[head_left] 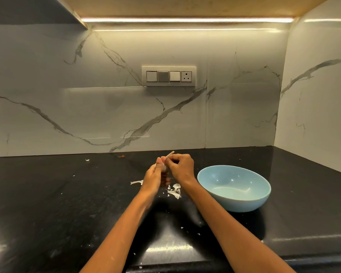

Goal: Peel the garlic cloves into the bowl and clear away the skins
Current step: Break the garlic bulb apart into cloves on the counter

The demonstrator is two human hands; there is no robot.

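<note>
My left grip is wrapped around a garlic clove, fingers curled so that only a pale bit of it peeks out near my thumb, and I hold it up above the black table, clear of the surface. My right grip meets it from the other side, thumb and forefinger pinching a thin strip of skin that sticks up and away from the clove toward the wall. The two grips touch at the fingertips. Just below them, on the table, lies a small heap of torn white garlic skins, and one more curled skin piece sits just to the left of my left wrist. Tiny white flecks are scattered across the table nearer to me and off to the left. The light blue bowl stands to the right of my right grip, near my right forearm but apart from it; its inside is bare as far as I can see. Behind my grips rises a white marble wall with grey veins, carrying a switch panel with a socket, lit by a strip light under the cabinet.
</note>
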